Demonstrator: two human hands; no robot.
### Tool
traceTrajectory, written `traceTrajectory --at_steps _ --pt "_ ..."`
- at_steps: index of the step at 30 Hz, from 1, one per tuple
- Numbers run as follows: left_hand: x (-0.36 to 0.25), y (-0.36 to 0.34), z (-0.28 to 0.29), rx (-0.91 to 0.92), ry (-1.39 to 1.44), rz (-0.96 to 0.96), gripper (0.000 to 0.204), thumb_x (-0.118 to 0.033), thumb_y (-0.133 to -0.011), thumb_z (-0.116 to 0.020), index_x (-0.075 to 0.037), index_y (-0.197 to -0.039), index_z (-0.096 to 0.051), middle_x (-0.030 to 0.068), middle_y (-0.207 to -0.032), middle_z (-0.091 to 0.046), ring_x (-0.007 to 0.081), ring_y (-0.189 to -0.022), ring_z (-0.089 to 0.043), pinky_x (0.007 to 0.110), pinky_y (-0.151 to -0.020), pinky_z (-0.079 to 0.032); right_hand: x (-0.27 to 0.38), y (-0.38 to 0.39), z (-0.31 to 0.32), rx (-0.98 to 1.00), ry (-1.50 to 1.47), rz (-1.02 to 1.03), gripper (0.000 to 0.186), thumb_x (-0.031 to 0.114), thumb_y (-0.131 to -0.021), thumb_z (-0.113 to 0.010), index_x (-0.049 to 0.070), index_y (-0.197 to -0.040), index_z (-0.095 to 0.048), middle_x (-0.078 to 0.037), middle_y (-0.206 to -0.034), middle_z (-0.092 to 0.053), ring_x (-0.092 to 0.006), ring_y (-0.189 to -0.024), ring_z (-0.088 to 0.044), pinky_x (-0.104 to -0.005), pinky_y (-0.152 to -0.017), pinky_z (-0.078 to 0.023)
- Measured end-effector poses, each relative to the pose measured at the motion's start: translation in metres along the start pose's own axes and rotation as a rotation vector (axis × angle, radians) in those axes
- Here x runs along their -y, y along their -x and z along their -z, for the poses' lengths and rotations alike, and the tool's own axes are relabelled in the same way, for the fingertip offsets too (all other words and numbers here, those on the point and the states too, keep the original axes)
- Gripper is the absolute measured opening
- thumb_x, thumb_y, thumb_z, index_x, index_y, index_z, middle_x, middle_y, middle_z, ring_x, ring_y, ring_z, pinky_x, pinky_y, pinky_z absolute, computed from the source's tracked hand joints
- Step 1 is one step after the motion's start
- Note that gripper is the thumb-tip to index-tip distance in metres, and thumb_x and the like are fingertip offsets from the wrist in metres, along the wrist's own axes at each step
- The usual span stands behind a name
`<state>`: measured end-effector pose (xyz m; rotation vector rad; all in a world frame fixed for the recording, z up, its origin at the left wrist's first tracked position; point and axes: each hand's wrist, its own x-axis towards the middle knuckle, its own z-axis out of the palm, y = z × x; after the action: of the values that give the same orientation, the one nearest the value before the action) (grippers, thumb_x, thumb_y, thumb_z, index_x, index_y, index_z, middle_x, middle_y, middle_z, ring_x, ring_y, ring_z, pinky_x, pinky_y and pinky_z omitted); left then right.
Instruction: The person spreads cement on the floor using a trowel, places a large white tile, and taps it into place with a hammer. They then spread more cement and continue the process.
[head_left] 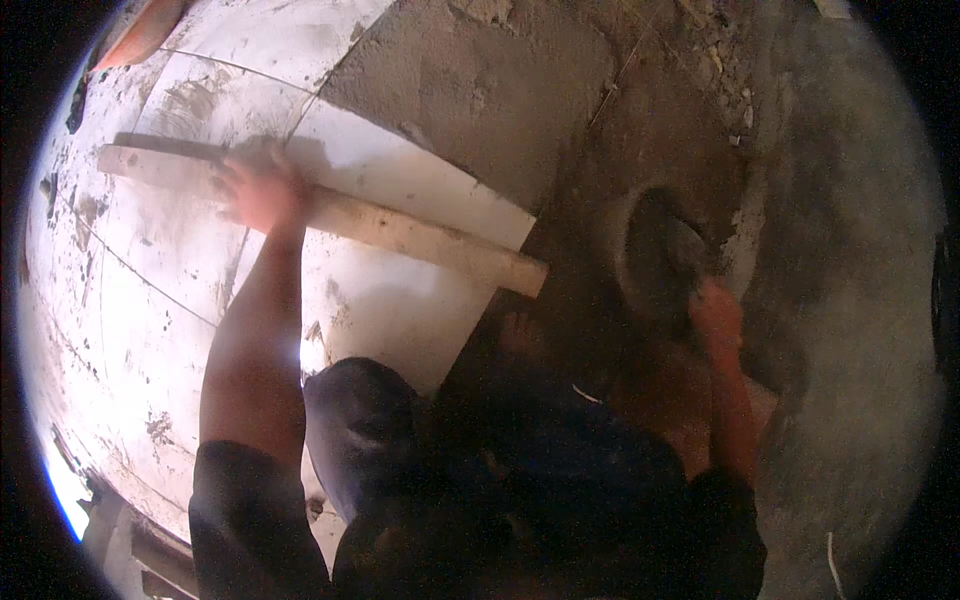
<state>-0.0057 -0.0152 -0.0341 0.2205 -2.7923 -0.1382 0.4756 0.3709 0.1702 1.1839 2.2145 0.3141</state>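
A long, straight wooden batten [420, 234] lies across the pale floor tiles [375, 315]. My left hand [264, 192] rests on it left of its middle, with the fingers spread. At the right, my right hand [716, 312] is closed around the handle of a trowel [686, 250]. The trowel's grey blade points up and away from me, over a dark round hollow shape [632, 250]. Shadow hides whether that shape is a pan or a dip in the mortar. Brown, damp-looking mortar [480, 100] covers the ground beyond the tile edge.
My bent knee [360, 420] is beside the tiles, and a bare foot [520, 335] shows dimly near the batten's right end. A grey wall-like surface [850, 300] runs along the right. Loose rubble [735, 90] lies at its foot. An orange object [140, 35] is at the far left.
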Motion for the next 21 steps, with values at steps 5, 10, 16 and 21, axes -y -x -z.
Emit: traceTrajectory --at_steps 5,10,16,21 --pt "-0.001 0.001 -0.002 -0.019 0.015 0.024 0.084 -0.067 -0.087 -0.041 -0.006 -0.145 -0.033 0.0155 -0.153 -0.029 0.0301 -0.144 -0.022 0.063 -0.11 -0.017 0.01 -0.005 -0.029 -0.113 -0.32 0.239 0.029 0.024 -0.086 -0.062 -0.002 -0.099 -0.062 -0.015 -0.085 -0.064 -0.0277 -0.077 -0.061 -0.041 -0.07 -0.049" --pt "-0.004 -0.002 0.007 0.044 -0.033 0.01 0.086 -0.067 -0.087 -0.044 -0.004 -0.144 -0.034 0.015 -0.153 -0.03 0.0319 -0.143 -0.023 0.064 -0.109 -0.018 -0.026 0.016 -0.024 0.147 -0.684 0.237 0.024 0.023 -0.087 -0.061 -0.001 -0.087 -0.061 -0.007 -0.075 -0.058 -0.0163 -0.066 -0.054 -0.0338 -0.062 -0.045" --pt "-0.016 -0.001 0.02 0.052 0.034 0.068 0.086 -0.064 -0.088 -0.045 -0.001 -0.144 -0.032 0.0161 -0.153 -0.028 0.0332 -0.143 -0.022 0.063 -0.11 -0.018 -0.035 0.036 -0.055 0.189 -1.104 0.152 0.022 0.022 -0.087 -0.061 0.0 -0.089 -0.061 -0.005 -0.071 -0.057 -0.0144 -0.062 -0.055 -0.0324 -0.057 -0.047" --pt "-0.019 -0.001 0.024 0.098 0.02 0.092 0.083 -0.061 -0.089 -0.046 -0.002 -0.145 -0.031 0.0161 -0.153 -0.027 0.0331 -0.143 -0.02 0.063 -0.11 -0.017 -0.023 0.047 -0.005 -0.061 -1.076 0.17 0.026 0.02 -0.086 -0.062 -0.001 -0.1 -0.061 -0.007 -0.079 -0.059 -0.0152 -0.07 -0.057 -0.0333 -0.062 -0.048"
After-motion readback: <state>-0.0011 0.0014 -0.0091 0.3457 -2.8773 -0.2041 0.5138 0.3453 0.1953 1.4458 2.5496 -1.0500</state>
